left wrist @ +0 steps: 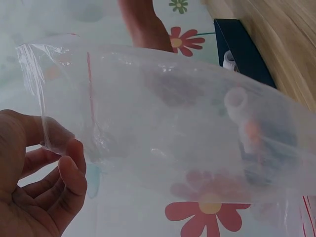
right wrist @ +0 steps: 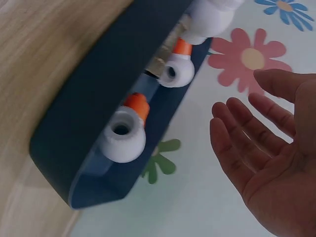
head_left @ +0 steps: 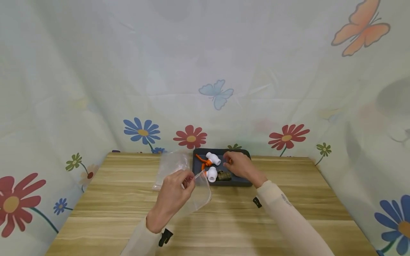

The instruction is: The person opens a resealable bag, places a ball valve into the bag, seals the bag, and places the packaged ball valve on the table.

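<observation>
My left hand [head_left: 173, 192] pinches the edge of a clear zip bag [left wrist: 153, 113], which hangs out to the right of the fingers. A thin red line runs along the bag near its top. White plastic ball valves with orange handles lie in a dark tray [right wrist: 74, 118]; one valve [head_left: 212, 174] is near the front left, another valve [head_left: 214, 159] behind it. A third valve [right wrist: 123, 136] lies toward the tray's other end. Over the tray's right half is my right hand [head_left: 241, 165], its fingers apart and only loosely bent, with nothing between them.
More clear plastic bags [head_left: 173, 163] lie flat left of the tray. A brownish-green object [head_left: 224, 175] sits in the tray beside the valves. Black clips [head_left: 257, 202] show near both wrists. A flowered curtain [head_left: 224, 117] hangs behind the wooden table [head_left: 288, 199].
</observation>
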A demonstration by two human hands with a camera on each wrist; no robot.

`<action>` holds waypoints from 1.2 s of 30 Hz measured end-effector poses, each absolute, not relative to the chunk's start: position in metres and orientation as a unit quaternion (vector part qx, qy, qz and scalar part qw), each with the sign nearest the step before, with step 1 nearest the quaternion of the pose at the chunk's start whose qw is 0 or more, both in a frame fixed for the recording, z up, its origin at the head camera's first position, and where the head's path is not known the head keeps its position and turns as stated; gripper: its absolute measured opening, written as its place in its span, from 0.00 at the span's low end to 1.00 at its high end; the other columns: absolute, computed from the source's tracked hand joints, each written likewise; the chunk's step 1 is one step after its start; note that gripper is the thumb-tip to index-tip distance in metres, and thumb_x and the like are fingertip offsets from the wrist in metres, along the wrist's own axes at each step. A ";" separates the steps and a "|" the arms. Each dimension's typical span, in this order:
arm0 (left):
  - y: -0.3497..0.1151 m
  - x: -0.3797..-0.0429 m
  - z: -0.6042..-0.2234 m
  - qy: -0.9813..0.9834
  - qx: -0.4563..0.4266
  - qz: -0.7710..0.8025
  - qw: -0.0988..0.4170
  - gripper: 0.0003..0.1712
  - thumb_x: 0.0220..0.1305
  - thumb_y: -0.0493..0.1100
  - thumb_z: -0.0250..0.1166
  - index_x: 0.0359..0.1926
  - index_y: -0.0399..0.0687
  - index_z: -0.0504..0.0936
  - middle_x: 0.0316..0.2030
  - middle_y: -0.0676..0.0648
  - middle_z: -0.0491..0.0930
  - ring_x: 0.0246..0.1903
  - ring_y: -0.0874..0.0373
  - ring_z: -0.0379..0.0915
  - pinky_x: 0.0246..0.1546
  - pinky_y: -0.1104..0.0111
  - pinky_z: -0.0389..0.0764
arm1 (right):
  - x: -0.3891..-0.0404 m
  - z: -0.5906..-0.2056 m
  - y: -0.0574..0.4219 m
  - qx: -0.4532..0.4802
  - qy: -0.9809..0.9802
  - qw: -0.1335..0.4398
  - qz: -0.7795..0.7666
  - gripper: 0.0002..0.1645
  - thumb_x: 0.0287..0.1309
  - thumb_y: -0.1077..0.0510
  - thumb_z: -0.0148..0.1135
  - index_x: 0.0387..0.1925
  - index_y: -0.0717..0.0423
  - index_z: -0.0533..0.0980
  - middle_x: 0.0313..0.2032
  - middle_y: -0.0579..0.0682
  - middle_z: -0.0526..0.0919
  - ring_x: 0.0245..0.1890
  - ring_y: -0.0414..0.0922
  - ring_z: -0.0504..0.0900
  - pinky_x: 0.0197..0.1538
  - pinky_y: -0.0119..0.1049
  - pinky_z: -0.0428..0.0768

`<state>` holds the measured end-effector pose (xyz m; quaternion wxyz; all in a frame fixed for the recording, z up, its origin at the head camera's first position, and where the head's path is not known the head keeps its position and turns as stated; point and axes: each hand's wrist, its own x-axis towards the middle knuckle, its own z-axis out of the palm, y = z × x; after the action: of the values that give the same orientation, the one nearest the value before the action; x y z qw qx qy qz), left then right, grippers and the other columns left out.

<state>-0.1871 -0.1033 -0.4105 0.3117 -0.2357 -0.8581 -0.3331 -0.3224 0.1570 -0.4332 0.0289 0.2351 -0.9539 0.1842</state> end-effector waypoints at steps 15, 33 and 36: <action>-0.104 -0.188 -0.412 -0.864 -0.226 -0.330 0.306 0.08 0.55 0.33 0.69 0.29 0.51 0.81 0.22 0.58 0.77 0.22 0.68 0.69 0.25 0.79 0.73 | -0.328 -0.454 0.138 0.278 -0.939 -0.002 0.203 0.20 0.62 0.53 0.65 0.52 0.59 0.79 0.46 0.56 0.85 0.45 0.51 0.83 0.50 0.48 0.81; -0.102 -0.187 -0.411 -0.874 -0.215 -0.330 0.286 0.06 0.56 0.34 0.69 0.30 0.49 0.81 0.23 0.58 0.77 0.23 0.68 0.70 0.25 0.78 0.74 | -0.335 -0.460 0.095 0.284 -0.946 -0.003 0.159 0.23 0.58 0.45 0.66 0.50 0.55 0.79 0.47 0.51 0.84 0.46 0.49 0.81 0.52 0.46 0.80; -0.102 -0.187 -0.411 -0.873 -0.216 -0.329 0.287 0.07 0.56 0.34 0.69 0.30 0.50 0.81 0.22 0.58 0.77 0.22 0.68 0.69 0.25 0.78 0.74 | -0.339 -0.460 0.088 0.290 -0.944 -0.013 0.158 0.21 0.58 0.49 0.67 0.50 0.56 0.79 0.44 0.53 0.84 0.42 0.49 0.81 0.50 0.47 0.80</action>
<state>-0.1871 -0.1018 -0.4107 0.2872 -0.2157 -0.8732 -0.3293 -0.3393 0.0877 -0.4602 -0.0132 0.2901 -0.9439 0.1575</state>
